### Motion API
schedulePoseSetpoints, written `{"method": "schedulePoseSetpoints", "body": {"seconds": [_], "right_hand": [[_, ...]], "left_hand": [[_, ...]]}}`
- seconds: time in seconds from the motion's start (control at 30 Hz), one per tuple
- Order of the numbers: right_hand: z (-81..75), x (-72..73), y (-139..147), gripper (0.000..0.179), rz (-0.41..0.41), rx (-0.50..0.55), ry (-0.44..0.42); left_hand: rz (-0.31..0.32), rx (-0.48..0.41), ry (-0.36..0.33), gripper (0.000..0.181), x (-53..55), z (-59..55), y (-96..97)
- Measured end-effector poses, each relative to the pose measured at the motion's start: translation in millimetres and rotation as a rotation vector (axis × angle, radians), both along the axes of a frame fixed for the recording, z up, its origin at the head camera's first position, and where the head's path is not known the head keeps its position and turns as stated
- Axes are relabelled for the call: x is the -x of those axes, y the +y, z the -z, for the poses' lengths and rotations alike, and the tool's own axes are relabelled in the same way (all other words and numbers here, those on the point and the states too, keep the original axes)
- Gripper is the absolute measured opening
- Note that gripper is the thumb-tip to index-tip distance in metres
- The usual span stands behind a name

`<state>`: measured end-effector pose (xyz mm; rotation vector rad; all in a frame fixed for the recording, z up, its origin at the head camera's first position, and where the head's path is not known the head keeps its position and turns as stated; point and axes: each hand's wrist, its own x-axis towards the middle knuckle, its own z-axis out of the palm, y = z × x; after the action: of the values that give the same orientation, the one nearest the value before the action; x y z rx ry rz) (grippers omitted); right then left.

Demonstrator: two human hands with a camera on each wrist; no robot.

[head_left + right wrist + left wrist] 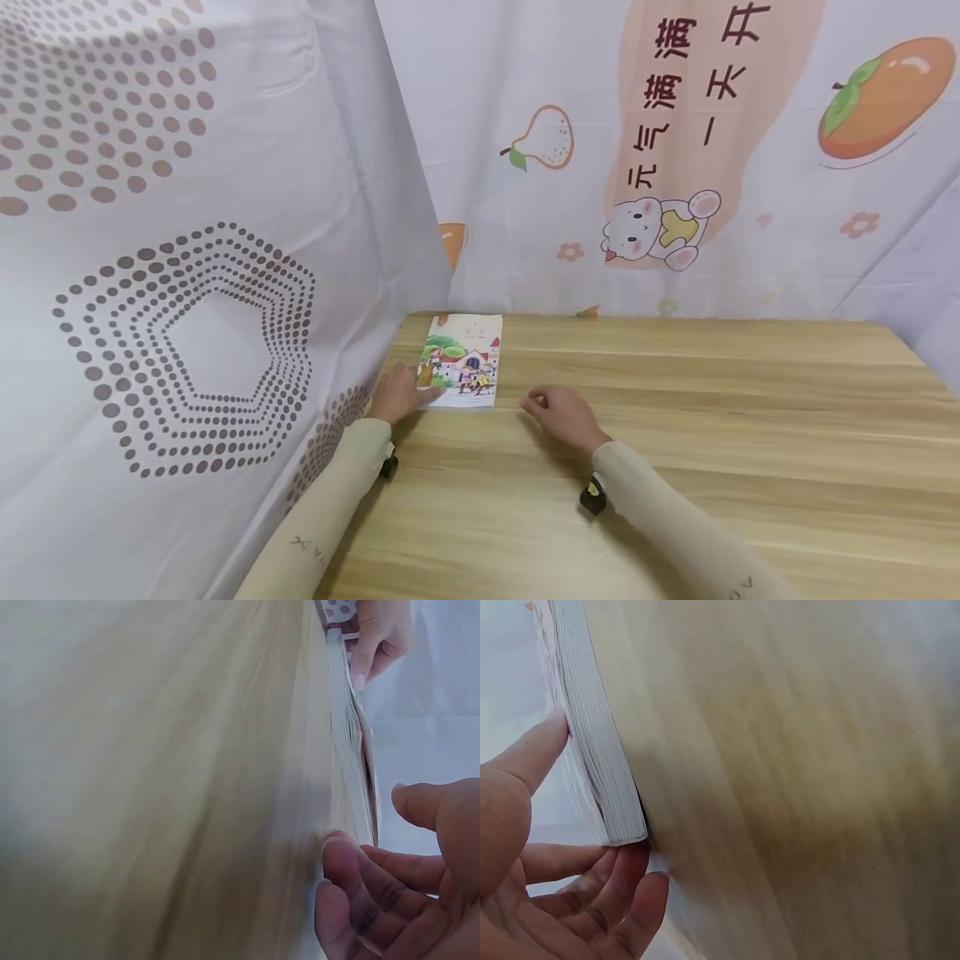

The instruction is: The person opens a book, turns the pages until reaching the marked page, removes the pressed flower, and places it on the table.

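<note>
A thick paperback book with a colourful cartoon cover lies flat at the table's far left. My left hand holds its left edge, the thumb on the cover. In the left wrist view, the page block of the book faces the camera and the fingers of the left hand bend against its side. To the right of the book, a short gap away, my right hand hovers low over the table with loosely curled fingers and nothing in them. The right wrist view shows the right hand with thumb and fingers apart.
The wood-grain table extends far to the right. A white curtain with brown dots hangs close along the left side, beside the left forearm. Behind the table hangs a printed cloth with fruit and a cartoon bear.
</note>
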<state>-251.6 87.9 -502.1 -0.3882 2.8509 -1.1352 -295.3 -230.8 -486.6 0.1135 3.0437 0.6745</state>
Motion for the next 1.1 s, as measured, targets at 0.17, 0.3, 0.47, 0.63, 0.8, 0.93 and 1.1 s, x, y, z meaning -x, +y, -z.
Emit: {"method": "schedulePoseSetpoints", "body": {"seconds": [0.17, 0.3, 0.47, 0.63, 0.8, 0.93, 1.1], "right_hand": [[5.7, 13.6, -19, 0.047, -0.020, -0.015, 0.012], [8.3, 19.7, -33, 0.056, -0.019, -0.009, 0.000], [10.5, 25.5, -49, 0.053, -0.011, -0.061, 0.032], [13.6, 28.0, -57, 0.048, 0.004, -0.083, 0.057], [11.5, 28.6, -60, 0.038, 0.004, -0.083, 0.072], [9.5, 28.9, -61, 0.038, 0.004, -0.068, 0.048], [8.6, 27.2, -57, 0.039, -0.013, -0.024, 0.022]], "left_hand": [[-0.028, -0.029, -0.004, 0.053, 1.7, -3.2, 0.2], [-0.034, -0.023, -0.018, 0.049, 2.1, -4.1, 1.0], [-0.044, -0.022, -0.038, 0.047, 3.5, -5.1, 2.5], [-0.048, -0.041, -0.046, 0.048, 6.4, -3.0, 0.9], [-0.039, -0.097, -0.038, 0.038, 9.7, 0.2, -3.7], [-0.037, -0.106, -0.026, 0.037, 9.6, -0.7, -4.5], [-0.020, -0.090, -0.037, 0.037, 5.6, -3.8, -0.8]]}}
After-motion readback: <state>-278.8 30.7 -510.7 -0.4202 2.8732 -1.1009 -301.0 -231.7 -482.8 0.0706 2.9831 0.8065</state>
